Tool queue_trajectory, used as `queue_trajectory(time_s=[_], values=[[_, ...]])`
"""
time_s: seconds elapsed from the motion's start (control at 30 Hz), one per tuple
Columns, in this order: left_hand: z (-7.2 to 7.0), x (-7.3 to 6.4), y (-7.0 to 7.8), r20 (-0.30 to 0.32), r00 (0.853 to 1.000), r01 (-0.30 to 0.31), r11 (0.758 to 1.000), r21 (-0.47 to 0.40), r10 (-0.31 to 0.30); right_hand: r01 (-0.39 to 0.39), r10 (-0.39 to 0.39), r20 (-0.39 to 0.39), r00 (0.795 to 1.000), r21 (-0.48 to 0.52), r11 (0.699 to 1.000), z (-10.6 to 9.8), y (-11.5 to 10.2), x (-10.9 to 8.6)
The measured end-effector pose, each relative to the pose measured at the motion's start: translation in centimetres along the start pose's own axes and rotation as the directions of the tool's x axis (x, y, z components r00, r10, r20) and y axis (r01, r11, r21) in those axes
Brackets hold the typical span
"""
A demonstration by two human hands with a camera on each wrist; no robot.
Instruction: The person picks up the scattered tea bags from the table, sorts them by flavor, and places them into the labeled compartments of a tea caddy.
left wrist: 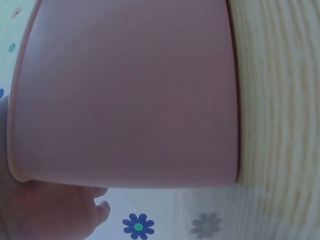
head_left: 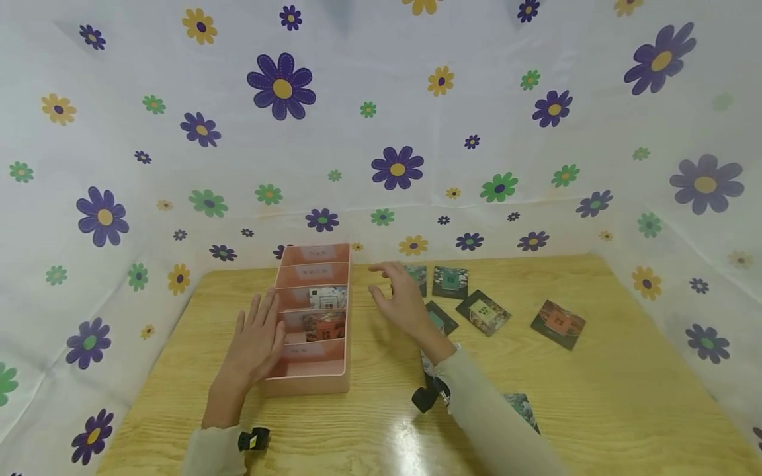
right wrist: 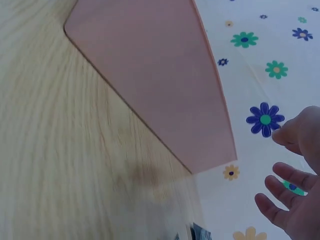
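Note:
A pink divided box point(head_left: 348, 360) with several compartments stands on the table, labels showing on its dividers. My left hand point(head_left: 257, 340) lies along its left rim with straight fingers. Inside the box are a pale grey packet point(head_left: 327, 299) in the middle compartment and, one compartment nearer, a dark packet with a red label point(head_left: 325, 327). Just right of the box, my right hand point(head_left: 401, 301) hovers with fingers loosely bent and nothing in them. In the right wrist view its fingers point(right wrist: 274, 212) are spread apart from the box wall point(right wrist: 150, 75).
On the wooden table point(head_left: 631, 396), flat square packets lie scattered right of the box: a green-labelled packet point(head_left: 450, 281), a yellow-labelled packet point(head_left: 485, 312) and a red-labelled packet point(head_left: 558, 324) among them. Another packet point(head_left: 522, 410) is partly under the right sleeve. A flower-patterned cloth point(head_left: 351, 145) encloses the table.

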State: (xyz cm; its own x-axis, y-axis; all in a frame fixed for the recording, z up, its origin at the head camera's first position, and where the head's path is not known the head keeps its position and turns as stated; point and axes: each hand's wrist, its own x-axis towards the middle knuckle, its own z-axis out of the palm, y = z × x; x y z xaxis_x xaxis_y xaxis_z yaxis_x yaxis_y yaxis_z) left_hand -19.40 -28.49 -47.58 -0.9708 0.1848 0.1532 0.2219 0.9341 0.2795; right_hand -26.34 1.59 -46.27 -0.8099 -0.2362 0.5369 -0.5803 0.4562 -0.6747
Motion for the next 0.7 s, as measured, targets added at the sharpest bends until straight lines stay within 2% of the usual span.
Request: queue_trajectory(time_s=[0.17, 0.37, 0.53, 0.7], values=[[-0.1, 0.0, 0.0, -0.005, 1.0, -0.006, 1.0, 0.002, 0.006, -0.016, 0.023, 0.071, 0.997, -0.103, 0.995, -0.6, 1.4, 0.8], [-0.1, -0.1, 0.0, -0.007, 1.0, -0.009, 1.0, 0.004, 0.009, -0.043, 0.066, 0.122, 0.99, -0.185, 0.982, -0.9, 3.3, 1.4], [-0.2, -0.1, 0.1, -0.003, 1.0, -0.008, 1.0, 0.0, 0.008, -0.125, 0.159, 0.126, 0.979, -0.241, 0.962, -1.4, 4.6, 1.8], [-0.2, -0.3, 0.0, -0.013, 1.0, -0.009, 1.0, -0.014, 0.009, -0.209, 0.252, 0.138, 0.958, -0.267, 0.941, -1.8, 5.3, 2.4]])
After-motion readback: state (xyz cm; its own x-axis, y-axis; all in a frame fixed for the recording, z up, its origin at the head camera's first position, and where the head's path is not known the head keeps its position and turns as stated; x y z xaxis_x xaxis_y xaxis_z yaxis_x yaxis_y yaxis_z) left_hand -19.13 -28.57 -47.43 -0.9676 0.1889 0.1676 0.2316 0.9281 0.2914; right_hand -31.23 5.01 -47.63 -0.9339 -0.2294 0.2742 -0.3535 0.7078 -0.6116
